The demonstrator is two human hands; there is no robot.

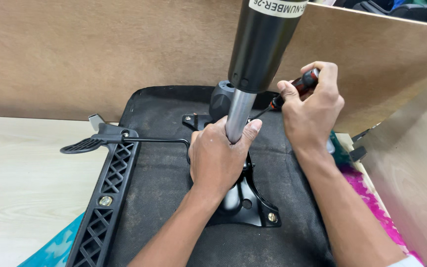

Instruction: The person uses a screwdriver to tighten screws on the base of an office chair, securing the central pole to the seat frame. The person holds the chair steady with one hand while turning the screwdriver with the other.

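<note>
Rising close under the camera, a black gas-lift cylinder with a silver metal piston rod (239, 111) stands upright from an upturned black fabric chair seat (164, 168), gripped by the left hand.

Left hand (218, 158) wraps tightly around the silver rod just above the black metal mounting plate (253, 205), which is bolted to the seat's underside. Right hand (312, 109) is closed on a small screwdriver with a red-and-black handle (302, 85), its thin shaft angling down to the left towards the far end of the plate behind the rod. A black lattice plastic armrest bracket (107, 188) runs along the seat's left edge, with a black adjustment lever and paddle (82, 145) just beyond it. Everything rests on a pale wooden table (21, 178), against a brown board (100, 54).
</note>
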